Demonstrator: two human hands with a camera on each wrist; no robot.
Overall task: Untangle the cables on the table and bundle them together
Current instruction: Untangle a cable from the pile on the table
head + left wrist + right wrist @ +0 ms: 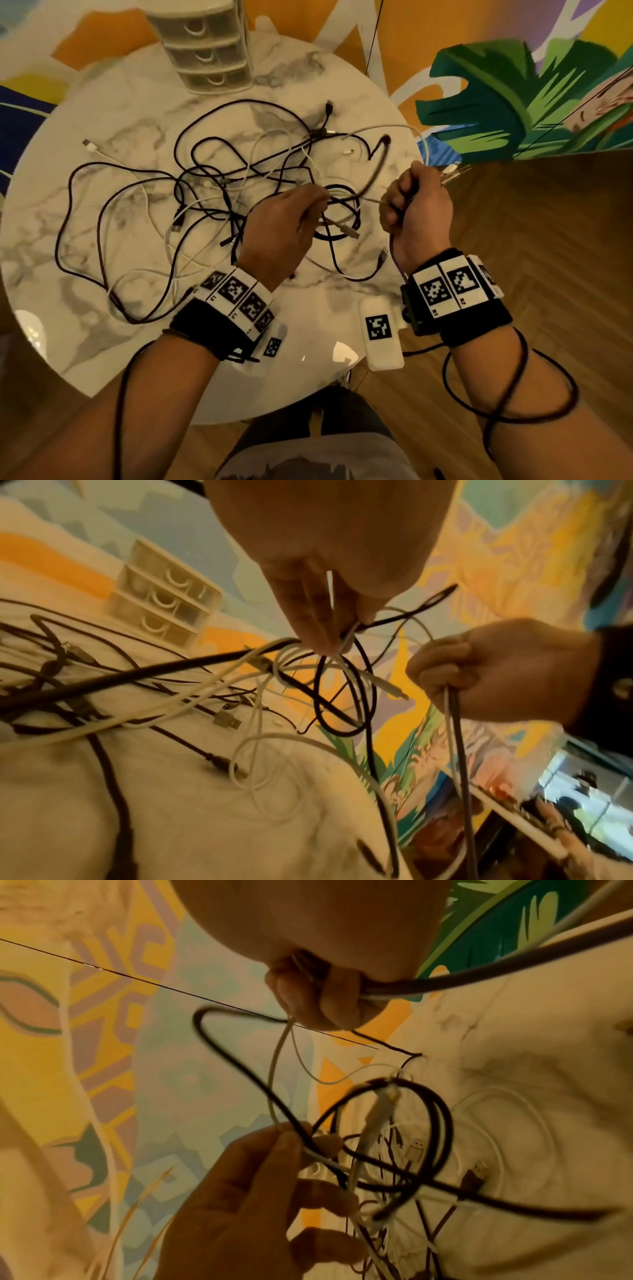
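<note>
A tangle of black and white cables (235, 222) lies spread over the round marble table (102, 113). Above its right part, my left hand (317, 202) pinches a thin white cable (346, 642) between thumb and fingertips, where black loops (441, 1123) hang around it. My right hand (397, 209) is a fist over the table's right edge. It grips a grey cable (459, 737) and a white one together, and their plug ends stick out beyond the knuckles. The white strand (370, 200) runs between both hands. In the right wrist view the grey cable (479, 974) leaves the fist to the right.
A small white drawer unit (205, 51) stands at the table's far edge. Loose plugs and cable ends lie across the left and middle of the marble. Wooden floor shows at the right, a painted wall behind. Black leads wind round both forearms.
</note>
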